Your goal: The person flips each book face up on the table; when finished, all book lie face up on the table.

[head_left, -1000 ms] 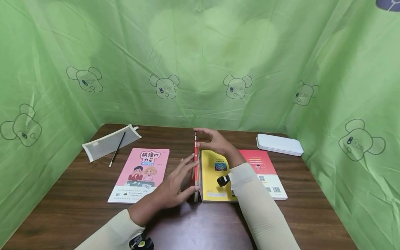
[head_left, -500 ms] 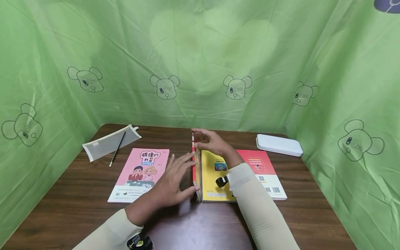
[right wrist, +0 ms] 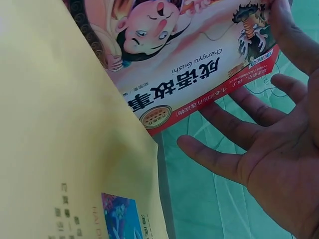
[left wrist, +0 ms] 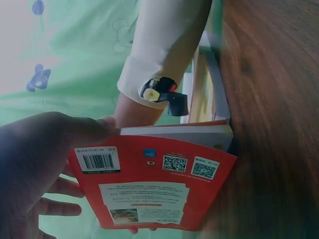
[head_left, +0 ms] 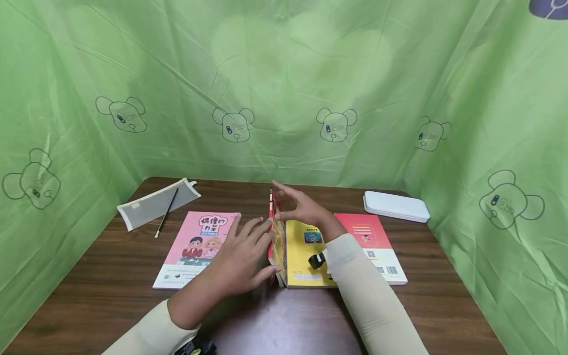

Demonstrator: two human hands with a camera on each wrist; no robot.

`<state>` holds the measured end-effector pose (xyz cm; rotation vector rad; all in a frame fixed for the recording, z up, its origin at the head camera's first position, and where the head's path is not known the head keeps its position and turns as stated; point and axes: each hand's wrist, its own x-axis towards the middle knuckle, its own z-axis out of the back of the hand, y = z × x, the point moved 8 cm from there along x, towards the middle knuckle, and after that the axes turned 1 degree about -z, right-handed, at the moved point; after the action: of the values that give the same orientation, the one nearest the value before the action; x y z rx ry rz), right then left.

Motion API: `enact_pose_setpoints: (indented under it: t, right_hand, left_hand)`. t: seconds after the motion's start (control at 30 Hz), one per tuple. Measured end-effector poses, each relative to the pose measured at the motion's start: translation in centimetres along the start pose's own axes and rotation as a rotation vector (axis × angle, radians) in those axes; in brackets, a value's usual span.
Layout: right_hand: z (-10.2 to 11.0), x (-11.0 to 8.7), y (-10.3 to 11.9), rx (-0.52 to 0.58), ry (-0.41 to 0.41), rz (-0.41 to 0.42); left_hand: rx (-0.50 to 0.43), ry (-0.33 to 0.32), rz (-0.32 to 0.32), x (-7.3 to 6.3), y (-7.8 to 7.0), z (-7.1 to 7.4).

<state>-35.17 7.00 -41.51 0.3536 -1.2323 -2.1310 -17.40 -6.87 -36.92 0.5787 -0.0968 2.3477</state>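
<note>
Red book (left wrist: 154, 174): it stands on its edge at the centre of the head view, above the counter's (head_left: 284, 325) middle.
Left hand (head_left: 241, 254): fingers are spread and touch the red book, not clenched.
Right hand (head_left: 306, 207): fingers are released, spread at its far end.
Progress: three books already lie flat; the red one, I judge, is in mid-handling, not yet flat.
Count: four books (red, pink book (head_left: 201, 246), yellow book (head_left: 306, 256), red-and-white book (head_left: 377, 246)); one pouch (head_left: 148, 209), one pencil (head_left: 166, 213), one white case (head_left: 397, 206).
</note>
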Motion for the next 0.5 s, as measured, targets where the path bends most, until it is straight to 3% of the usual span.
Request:
enact_pose_setpoints:
  t: [0.5]
  right_hand:
    - [-1.7, 1.1, 0.9, -0.078, 0.046, -0.011]
  left_hand:
    - [-0.038, 0.003, 0.06, -1.1, 1.8, 0.7]
